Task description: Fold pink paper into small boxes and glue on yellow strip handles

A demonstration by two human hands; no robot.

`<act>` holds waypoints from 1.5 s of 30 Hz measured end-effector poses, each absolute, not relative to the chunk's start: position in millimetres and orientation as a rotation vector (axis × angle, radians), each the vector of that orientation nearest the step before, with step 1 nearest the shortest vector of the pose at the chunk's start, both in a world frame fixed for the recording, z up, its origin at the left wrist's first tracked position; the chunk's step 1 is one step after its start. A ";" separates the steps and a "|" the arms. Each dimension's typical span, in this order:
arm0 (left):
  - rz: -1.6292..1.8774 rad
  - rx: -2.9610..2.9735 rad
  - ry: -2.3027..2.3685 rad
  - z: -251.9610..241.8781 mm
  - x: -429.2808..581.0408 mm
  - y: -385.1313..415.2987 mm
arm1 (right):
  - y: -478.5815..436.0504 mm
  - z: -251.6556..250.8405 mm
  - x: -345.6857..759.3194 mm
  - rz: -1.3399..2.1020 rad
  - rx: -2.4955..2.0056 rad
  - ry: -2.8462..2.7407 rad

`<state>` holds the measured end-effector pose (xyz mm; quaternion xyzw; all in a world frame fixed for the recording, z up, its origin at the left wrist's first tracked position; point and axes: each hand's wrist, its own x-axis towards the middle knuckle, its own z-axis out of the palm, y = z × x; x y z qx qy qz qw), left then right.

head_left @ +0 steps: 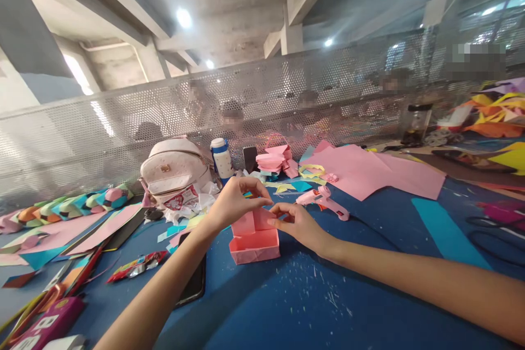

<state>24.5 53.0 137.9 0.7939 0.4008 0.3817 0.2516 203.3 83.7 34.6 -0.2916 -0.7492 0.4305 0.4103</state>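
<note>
A perforated metal screen (262, 104) stretches across my view behind the blue surface (361, 306). Broad pink sheets (356, 169) lie on the far side, and a pale backpack (176, 164) sits back to the left, well clear of the work.

I have two hands over the middle. The left hand (235, 199) arches over from above, fingers curled at the top of the folded paper; I can't tell whether its tips are pinching. The right hand (295, 224) appears to pinch the paper's right edge between thumb and forefinger.

Just behind the right hand lies a pink glue gun (324, 199), nozzle towards the fingers. I can't judge its heat; were it hot, a careless backward reach could burn them. Its cord (377, 232) runs behind the right forearm, so a snag could drag the gun around. A dark phone (197, 281) is partly hidden beneath the left forearm.

The pink paper box (255, 252) rests below the hands, its upright panel (243, 224) rising at the back. Uneven pressure could crease that panel or work it loose. Pale flecks (328, 298) litter the front and might cling to any wet glue.
</note>
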 end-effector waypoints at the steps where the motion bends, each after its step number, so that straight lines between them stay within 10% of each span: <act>1: 1.025 2.182 1.094 139.0 23.1 54.7 | 83.4 34.7 203.4 1.074 -0.738 -1.892; 45: 0.969 2.422 1.245 146.2 5.2 51.9 | 84.2 94.6 209.4 0.619 -0.561 -2.049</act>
